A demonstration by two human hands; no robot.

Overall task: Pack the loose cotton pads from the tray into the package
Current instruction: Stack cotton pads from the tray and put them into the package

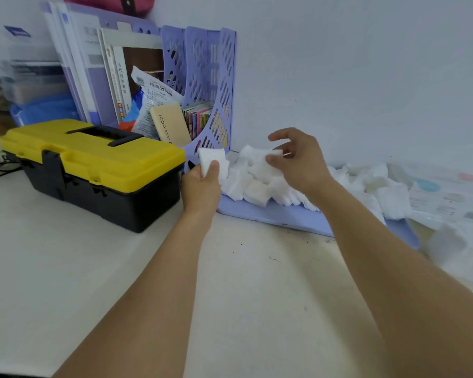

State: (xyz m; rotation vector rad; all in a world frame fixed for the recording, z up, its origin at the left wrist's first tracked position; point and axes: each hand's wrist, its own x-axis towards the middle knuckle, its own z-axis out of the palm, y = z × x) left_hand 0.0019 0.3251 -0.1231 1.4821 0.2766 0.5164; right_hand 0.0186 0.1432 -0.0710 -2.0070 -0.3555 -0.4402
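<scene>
Now the left hand (201, 186) grips a small stack of cotton pads (212, 160) above the tray (273, 214); the right hand (298, 162) pinches one pad (275, 153) over the loose heap (257, 178).

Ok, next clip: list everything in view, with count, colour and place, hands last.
toolbox: one, yellow lid, black base, table left, closed.
file rack: one, lilac, against the wall, holding books, a packet and a beige iQOO box.
tray: one, lilac, right of the toolbox.
loose cotton pads: many, white, heaped on the tray.
package: one, clear printed plastic, far right, blurred.
table: one, off-white.
held stack of pads: a few, white, in the left hand.
left hand: grips the stack at the tray's left end.
right hand: pinches one pad above the heap.
</scene>
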